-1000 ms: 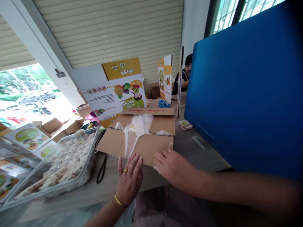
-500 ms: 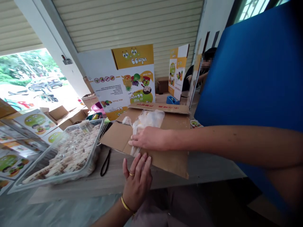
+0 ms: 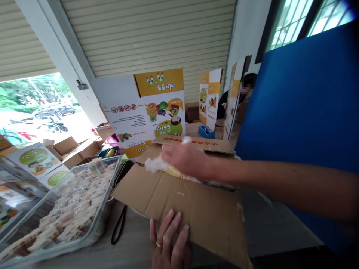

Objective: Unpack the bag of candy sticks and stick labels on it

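So the brown cardboard box (image 3: 179, 201) sits dead centre on the grey table (image 3: 269, 228), flaps open, near flap hanging toward the camera. The left hand (image 3: 169, 243) is down at 6 o'clock, flat and open, fingers spread with the tips pressed against the lower edge of that near flap; there's a ring on one finger. The right hand (image 3: 186, 158) comes in from 3 o'clock with the arm stretched across the box, and it's over the box opening, fingers curled around a bunch of clear plastic bag (image 3: 157, 163). Looks like a loose grip on the crumpled plastic, though the hand is a bit blurred so I can't say how tight. Something yellowish shows just under the hand inside the box, can't tell what.

Over at 8 o'clock there's a clear plastic tub (image 3: 108, 186) heaped with pale little sticks, just beside the box. A black strap (image 3: 119, 226) lies on the table between tub and box. At 12 o'clock a printed carton sheet (image 3: 146, 108) stands upright behind the box, cartoon fruit on it. A big blue panel (image 3: 303, 104) fills 2 to 3 o'clock, and another person (image 3: 246, 87) sits beyond it around 1 o'clock.
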Motion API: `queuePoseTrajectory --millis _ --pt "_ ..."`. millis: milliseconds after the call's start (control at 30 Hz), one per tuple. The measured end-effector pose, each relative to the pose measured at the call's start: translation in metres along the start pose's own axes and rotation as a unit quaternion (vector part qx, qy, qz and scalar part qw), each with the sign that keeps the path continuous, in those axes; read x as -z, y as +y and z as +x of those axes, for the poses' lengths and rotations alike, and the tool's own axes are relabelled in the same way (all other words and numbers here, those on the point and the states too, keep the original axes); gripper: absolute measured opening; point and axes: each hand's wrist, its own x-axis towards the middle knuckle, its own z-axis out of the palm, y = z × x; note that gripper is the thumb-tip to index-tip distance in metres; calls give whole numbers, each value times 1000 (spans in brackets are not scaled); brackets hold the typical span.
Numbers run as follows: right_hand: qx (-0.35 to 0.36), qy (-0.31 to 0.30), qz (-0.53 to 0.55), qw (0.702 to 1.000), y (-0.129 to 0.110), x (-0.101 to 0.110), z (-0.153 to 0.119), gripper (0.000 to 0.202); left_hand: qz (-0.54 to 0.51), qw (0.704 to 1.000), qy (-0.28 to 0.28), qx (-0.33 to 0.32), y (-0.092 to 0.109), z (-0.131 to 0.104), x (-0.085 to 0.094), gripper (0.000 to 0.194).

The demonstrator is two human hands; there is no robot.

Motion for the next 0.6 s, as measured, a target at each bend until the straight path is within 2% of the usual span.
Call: queuePoseTrajectory --millis 67,100,167,233,267,333,400,533,600 --pt "-166 17 47 985 44 11 9 28 -5 999 38 17 -1 -2 -5 33" --pt "-222 -5 116 968 69 15 10 25 -7 999 46 20 -2 -1 -5 33" --pt "-270 -58 309 910 116 15 7 25 -19 999 38 5 -8 4 -1 33" --pt "-304 -39 429 850 152 6 -4 35 -38 998 -6 -49 -18 15 8 30" --pt "-328 -32 441 835 163 -1 -12 39 -43 995 -35 -83 -23 22 13 27" --pt "-375 -45 390 840 172 -16 -30 37 -42 986 -93 -128 -33 42 22 20" --pt "-380 -101 308 866 164 -32 -48 32 -51 981 -139 -126 -38 63 28 12" --pt "-260 -184 178 931 125 -56 -71 61 -90 968 -224 -73 -41 91 27 17" --pt "-204 -200 102 953 112 -60 -75 50 -73 967 -237 -57 -43 95 23 13"
